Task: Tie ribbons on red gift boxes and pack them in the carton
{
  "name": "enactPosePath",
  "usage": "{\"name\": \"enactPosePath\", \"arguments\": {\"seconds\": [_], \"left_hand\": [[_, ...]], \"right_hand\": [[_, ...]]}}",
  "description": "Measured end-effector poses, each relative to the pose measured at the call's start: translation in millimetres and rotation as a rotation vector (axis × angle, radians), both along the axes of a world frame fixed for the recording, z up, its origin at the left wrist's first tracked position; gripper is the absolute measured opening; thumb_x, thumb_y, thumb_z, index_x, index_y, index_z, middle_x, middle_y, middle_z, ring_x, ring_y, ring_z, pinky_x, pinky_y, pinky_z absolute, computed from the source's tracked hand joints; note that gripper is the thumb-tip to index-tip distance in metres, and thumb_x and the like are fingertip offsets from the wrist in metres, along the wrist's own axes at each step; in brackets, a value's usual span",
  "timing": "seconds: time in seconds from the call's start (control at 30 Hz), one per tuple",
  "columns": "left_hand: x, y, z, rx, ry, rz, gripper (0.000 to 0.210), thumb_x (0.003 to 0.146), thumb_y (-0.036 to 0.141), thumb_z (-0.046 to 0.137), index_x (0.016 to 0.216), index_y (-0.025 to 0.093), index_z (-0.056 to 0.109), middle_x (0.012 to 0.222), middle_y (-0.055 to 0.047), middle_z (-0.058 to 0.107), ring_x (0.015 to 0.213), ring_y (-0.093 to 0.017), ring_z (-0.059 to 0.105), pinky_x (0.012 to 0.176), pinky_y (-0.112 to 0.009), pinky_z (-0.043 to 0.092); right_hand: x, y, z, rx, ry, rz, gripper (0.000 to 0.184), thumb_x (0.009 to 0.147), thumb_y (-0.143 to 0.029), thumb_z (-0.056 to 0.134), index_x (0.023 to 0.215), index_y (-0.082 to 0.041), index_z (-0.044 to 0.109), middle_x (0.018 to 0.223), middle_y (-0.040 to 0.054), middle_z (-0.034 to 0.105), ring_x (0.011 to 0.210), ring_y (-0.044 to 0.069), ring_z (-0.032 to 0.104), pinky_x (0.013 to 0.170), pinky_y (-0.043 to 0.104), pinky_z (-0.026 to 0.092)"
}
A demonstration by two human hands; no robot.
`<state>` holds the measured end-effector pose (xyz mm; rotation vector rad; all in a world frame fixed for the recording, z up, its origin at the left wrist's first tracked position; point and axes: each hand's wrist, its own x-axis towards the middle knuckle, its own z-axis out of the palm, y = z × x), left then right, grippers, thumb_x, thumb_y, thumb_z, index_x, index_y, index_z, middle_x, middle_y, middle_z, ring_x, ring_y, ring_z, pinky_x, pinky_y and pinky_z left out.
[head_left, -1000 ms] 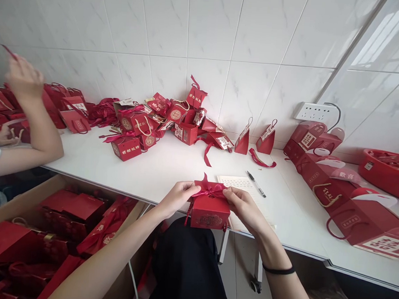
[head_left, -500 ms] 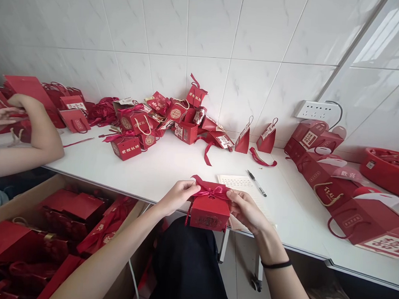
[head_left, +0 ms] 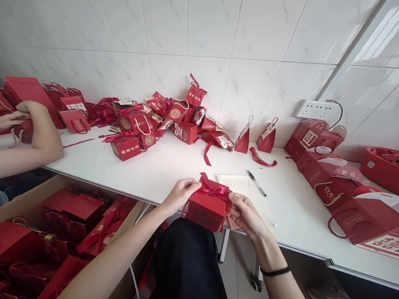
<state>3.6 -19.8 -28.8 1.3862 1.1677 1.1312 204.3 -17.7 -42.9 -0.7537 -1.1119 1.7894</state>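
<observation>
A small red gift box (head_left: 205, 209) is held over the table's front edge, above my lap. Across its top runs a shiny red ribbon (head_left: 216, 191), tied in a bow, and twisted red cords hang at its sides. My left hand (head_left: 183, 194) is closed in a pinch on the ribbon at the left top corner. At the right end of the bow, my right hand (head_left: 245, 211) pinches the ribbon, its other fingers curled beside the box. What lies under the fingertips is partly hidden.
Behind lie a heap of red gift boxes (head_left: 147, 123), a notebook (head_left: 242, 190) and a pen (head_left: 257, 183). Larger red boxes (head_left: 374, 219) and a red basket (head_left: 387, 177) line the right. A carton (head_left: 31, 195) of red bags stands lower left, near a co-worker's arm (head_left: 41, 140).
The gift box has tilted and shifted slightly left, its right side now lower. Both my hands keep their pinch on the ribbon. The co-worker's hands have moved a little.
</observation>
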Motion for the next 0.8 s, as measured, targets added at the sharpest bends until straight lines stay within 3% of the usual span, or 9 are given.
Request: {"name": "enactPosePath", "arguments": {"seconds": [0.1, 0.17, 0.27, 0.33, 0.53, 0.6, 0.7, 0.8], "left_hand": [[0, -7, 1.7, 0.039, 0.016, 0.026, 0.042, 0.075, 0.058, 0.054, 0.067, 0.018, 0.043, 0.063, 0.004, 0.042, 0.058, -0.01, 0.04, 0.056, -0.024, 0.031], [0, -14, 3.0, 0.058, 0.023, 0.017, 0.045, 0.07, 0.059, 0.061, 0.083, 0.018, 0.048, 0.079, 0.0, 0.053, 0.071, -0.015, 0.051, 0.063, -0.026, 0.038], [0, -22, 3.0, 0.084, 0.099, 0.069, 0.05, 0.068, 0.049, 0.068, 0.102, 0.02, 0.046, 0.104, -0.006, 0.057, 0.095, -0.02, 0.056, 0.078, -0.03, 0.043], [0, -22, 1.0, 0.095, 0.14, 0.124, 0.045, 0.072, 0.043, 0.066, 0.106, 0.02, 0.045, 0.11, -0.006, 0.057, 0.101, -0.021, 0.055, 0.084, -0.032, 0.043], [-6, -7, -3.5, 0.062, 0.152, 0.164, 0.041, 0.075, 0.044, 0.062, 0.103, 0.017, 0.051, 0.111, -0.008, 0.06, 0.103, -0.022, 0.057, 0.087, -0.034, 0.045], [-9, -3, -0.4, 0.075, 0.156, 0.13, 0.039, 0.075, 0.046, 0.061, 0.101, 0.016, 0.056, 0.11, -0.009, 0.062, 0.106, -0.024, 0.057, 0.089, -0.035, 0.044], [-11, 1, 6.8, 0.066, 0.156, 0.081, 0.039, 0.077, 0.044, 0.059, 0.104, 0.016, 0.061, 0.115, -0.009, 0.063, 0.108, -0.025, 0.057, 0.092, -0.036, 0.043], [-10, 6, 11.3, 0.021, 0.152, 0.027, 0.043, 0.078, 0.04, 0.058, 0.115, 0.019, 0.06, 0.126, -0.007, 0.059, 0.116, -0.025, 0.053, 0.099, -0.036, 0.04]], "right_hand": [[-4, -12, -1.4, 0.076, -0.058, -0.047, 0.052, 0.07, -0.058, 0.07, 0.059, -0.018, 0.038, 0.048, -0.0083, 0.027, 0.044, 0.005, 0.019, 0.043, 0.018, 0.023], [-10, -21, -1.8, 0.129, -0.105, -0.12, 0.051, 0.073, -0.06, 0.066, 0.062, -0.017, 0.042, 0.049, -0.0071, 0.032, 0.045, 0.006, 0.023, 0.045, 0.019, 0.023], [-21, -36, -0.2, 0.21, -0.202, -0.188, 0.051, 0.076, -0.062, 0.062, 0.061, -0.017, 0.042, 0.049, -0.005, 0.037, 0.046, 0.007, 0.031, 0.047, 0.021, 0.026], [-28, -47, 2.7, 0.258, -0.286, -0.2, 0.049, 0.078, -0.062, 0.059, 0.063, -0.018, 0.043, 0.05, -0.0043, 0.039, 0.046, 0.009, 0.033, 0.047, 0.021, 0.027], [-27, -73, 17.4, 0.476, -0.516, 0.003, 0.033, 0.089, -0.048, 0.049, 0.077, -0.018, 0.056, 0.058, -0.0019, 0.048, 0.054, 0.012, 0.044, 0.053, 0.023, 0.034], [-19, -74, 20.0, 0.491, -0.551, -0.082, 0.036, 0.089, -0.05, 0.048, 0.075, -0.018, 0.056, 0.06, -0.0007, 0.05, 0.055, 0.013, 0.046, 0.053, 0.023, 0.035], [-8, -67, 18.1, 0.448, -0.672, -0.321, 0.042, 0.087, -0.058, 0.045, 0.076, -0.018, 0.055, 0.065, 0.0026, 0.056, 0.06, 0.016, 0.05, 0.056, 0.025, 0.035], [-7, -61, 10.6, 0.369, -0.835, -0.267, 0.048, 0.083, -0.064, 0.044, 0.078, -0.018, 0.059, 0.067, 0.005, 0.059, 0.062, 0.019, 0.053, 0.057, 0.027, 0.035]]}}
